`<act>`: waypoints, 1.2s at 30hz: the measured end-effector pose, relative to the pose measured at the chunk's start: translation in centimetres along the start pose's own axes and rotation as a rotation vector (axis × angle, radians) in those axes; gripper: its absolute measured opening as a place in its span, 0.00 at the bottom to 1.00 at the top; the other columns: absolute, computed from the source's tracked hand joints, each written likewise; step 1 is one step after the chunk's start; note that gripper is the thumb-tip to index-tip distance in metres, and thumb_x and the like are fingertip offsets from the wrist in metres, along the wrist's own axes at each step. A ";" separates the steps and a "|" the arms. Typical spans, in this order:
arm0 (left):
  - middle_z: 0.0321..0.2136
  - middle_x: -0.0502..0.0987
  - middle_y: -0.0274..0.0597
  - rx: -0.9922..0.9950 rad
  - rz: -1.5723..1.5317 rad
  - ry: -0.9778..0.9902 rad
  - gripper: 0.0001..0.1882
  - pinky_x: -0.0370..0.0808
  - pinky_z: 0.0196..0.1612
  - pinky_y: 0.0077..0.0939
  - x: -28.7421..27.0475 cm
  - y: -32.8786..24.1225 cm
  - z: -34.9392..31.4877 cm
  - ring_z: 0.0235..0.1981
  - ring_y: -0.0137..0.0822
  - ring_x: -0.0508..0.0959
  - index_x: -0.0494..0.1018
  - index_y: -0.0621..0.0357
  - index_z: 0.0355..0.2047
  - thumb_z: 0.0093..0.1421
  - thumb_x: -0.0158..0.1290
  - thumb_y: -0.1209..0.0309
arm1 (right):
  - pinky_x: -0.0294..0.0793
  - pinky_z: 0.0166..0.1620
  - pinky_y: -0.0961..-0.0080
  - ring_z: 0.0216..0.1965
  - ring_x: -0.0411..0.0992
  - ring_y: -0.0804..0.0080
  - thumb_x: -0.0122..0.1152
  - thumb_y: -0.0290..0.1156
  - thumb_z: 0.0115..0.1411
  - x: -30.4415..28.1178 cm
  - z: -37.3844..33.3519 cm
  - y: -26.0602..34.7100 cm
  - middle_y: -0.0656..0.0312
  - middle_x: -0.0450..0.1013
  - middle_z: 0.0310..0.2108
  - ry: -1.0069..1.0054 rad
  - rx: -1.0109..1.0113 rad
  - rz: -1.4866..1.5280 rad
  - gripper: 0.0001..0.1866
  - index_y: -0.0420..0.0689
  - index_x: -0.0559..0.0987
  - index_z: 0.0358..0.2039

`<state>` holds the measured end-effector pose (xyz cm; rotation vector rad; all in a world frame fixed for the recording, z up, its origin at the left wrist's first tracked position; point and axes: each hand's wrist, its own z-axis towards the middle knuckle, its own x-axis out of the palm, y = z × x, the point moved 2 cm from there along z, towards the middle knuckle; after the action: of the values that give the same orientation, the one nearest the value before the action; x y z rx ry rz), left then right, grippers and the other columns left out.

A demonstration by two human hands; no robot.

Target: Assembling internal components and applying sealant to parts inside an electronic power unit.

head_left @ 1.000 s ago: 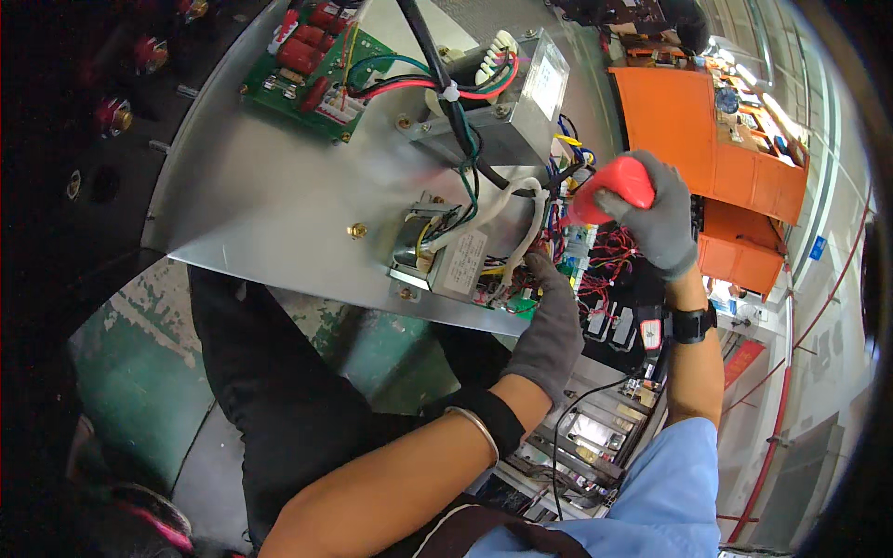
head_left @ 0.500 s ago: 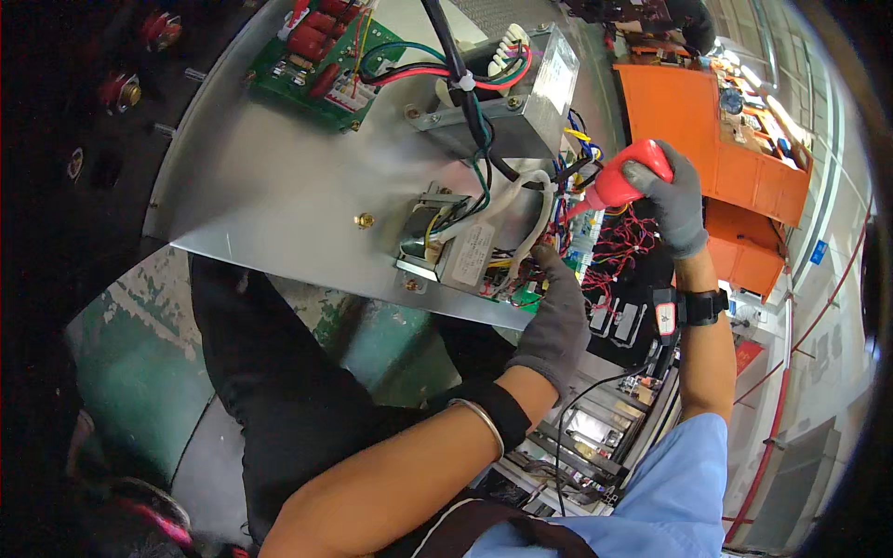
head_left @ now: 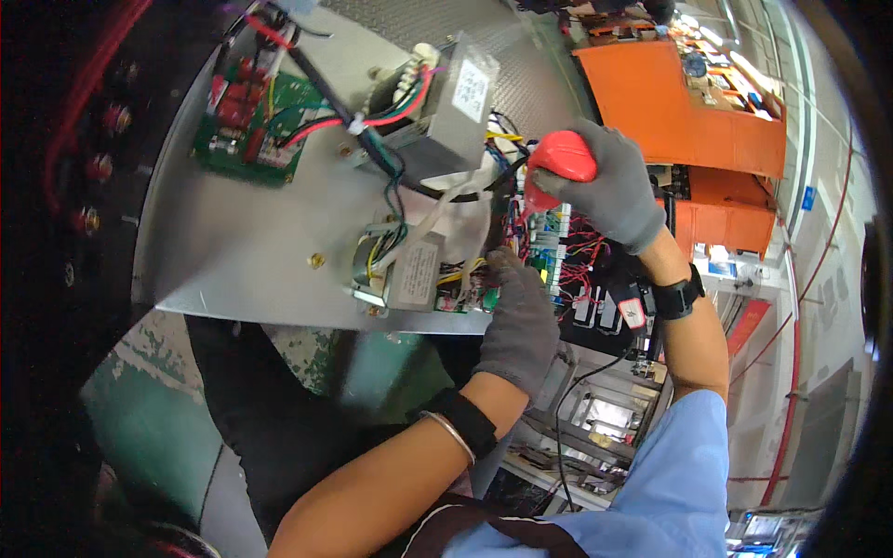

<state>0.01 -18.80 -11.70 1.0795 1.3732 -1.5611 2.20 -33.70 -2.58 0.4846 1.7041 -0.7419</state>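
Glossy red tapered hand tool (head_left: 565, 160) in grey-gloved right hand (head_left: 614, 191) now turned more end-on, boxy silver metal housing (head_left: 451, 135) shifted leftward in view

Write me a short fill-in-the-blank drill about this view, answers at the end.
1. The object gripped in the right hand is coloured ____.
2. The arm wearing the metal bangle is the person's ____ one.
3. The glove on the left hand is coloured ____.
4. The background cabinets are coloured ____.

Missing words: red; left; gray; orange.
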 end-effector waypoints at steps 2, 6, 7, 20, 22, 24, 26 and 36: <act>0.52 0.64 0.73 0.025 0.037 0.021 0.24 0.52 0.60 0.57 -0.2 0.2 0.1 0.55 0.64 0.63 0.63 0.70 0.54 0.60 0.39 0.68 | 0.71 0.37 0.64 0.31 0.73 0.54 0.69 0.40 0.43 0.0 -0.1 0.0 0.51 0.73 0.28 -0.008 -0.028 0.092 0.20 0.42 0.76 0.33; 0.52 0.64 0.72 0.016 -0.003 0.015 0.24 0.53 0.59 0.57 -0.1 0.4 0.3 0.55 0.63 0.63 0.64 0.69 0.55 0.60 0.39 0.68 | 0.73 0.35 0.64 0.31 0.74 0.54 0.72 0.44 0.41 0.7 -0.4 0.5 0.52 0.74 0.27 -0.008 -0.099 0.067 0.23 0.42 0.76 0.32; 0.52 0.64 0.72 0.029 -0.068 0.034 0.24 0.53 0.59 0.58 0.0 0.3 0.3 0.55 0.63 0.63 0.64 0.68 0.55 0.60 0.40 0.68 | 0.73 0.34 0.64 0.31 0.74 0.54 0.72 0.45 0.41 0.8 -0.6 0.7 0.52 0.74 0.27 -0.045 -0.136 0.086 0.23 0.42 0.75 0.32; 0.51 0.65 0.70 -0.030 -0.151 -0.051 0.23 0.54 0.60 0.56 -0.1 0.3 0.5 0.55 0.61 0.63 0.65 0.70 0.52 0.59 0.41 0.69 | 0.73 0.35 0.63 0.32 0.74 0.53 0.69 0.46 0.45 -0.4 -0.9 -1.6 0.54 0.74 0.27 -0.116 -0.052 0.123 0.20 0.44 0.76 0.31; 0.52 0.64 0.71 0.018 -0.117 -0.003 0.23 0.54 0.60 0.55 -0.2 0.3 0.4 0.56 0.60 0.63 0.65 0.70 0.52 0.60 0.41 0.69 | 0.72 0.34 0.63 0.31 0.74 0.53 0.68 0.46 0.45 -0.4 -0.8 -1.8 0.53 0.74 0.27 -0.160 -0.086 0.165 0.19 0.44 0.76 0.29; 0.52 0.64 0.70 0.020 -0.097 0.006 0.22 0.54 0.60 0.55 -0.3 0.4 0.5 0.56 0.60 0.62 0.65 0.69 0.52 0.60 0.41 0.69 | 0.72 0.34 0.63 0.31 0.74 0.52 0.68 0.45 0.46 -0.3 -0.7 -1.8 0.53 0.74 0.27 -0.136 -0.113 0.191 0.18 0.45 0.76 0.30; 0.52 0.64 0.70 0.028 -0.085 -0.008 0.22 0.54 0.60 0.55 -0.6 0.5 0.5 0.56 0.60 0.62 0.65 0.69 0.53 0.60 0.40 0.69 | 0.72 0.34 0.62 0.30 0.74 0.52 0.68 0.44 0.46 -0.2 -0.8 -1.9 0.53 0.74 0.26 -0.148 -0.117 0.187 0.18 0.45 0.75 0.30; 0.48 0.69 0.62 -0.007 -0.150 -0.074 0.25 0.57 0.57 0.47 -1.4 1.4 1.0 0.51 0.52 0.67 0.69 0.64 0.49 0.55 0.50 0.59 | 0.74 0.35 0.64 0.29 0.75 0.53 0.69 0.46 0.45 -2.1 -4.2 -5.6 0.50 0.75 0.28 -0.427 0.105 0.095 0.22 0.42 0.77 0.33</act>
<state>1.68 -19.97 -10.83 0.9229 1.4351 -1.6858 -3.92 -34.65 1.34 0.4399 1.2415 -0.8037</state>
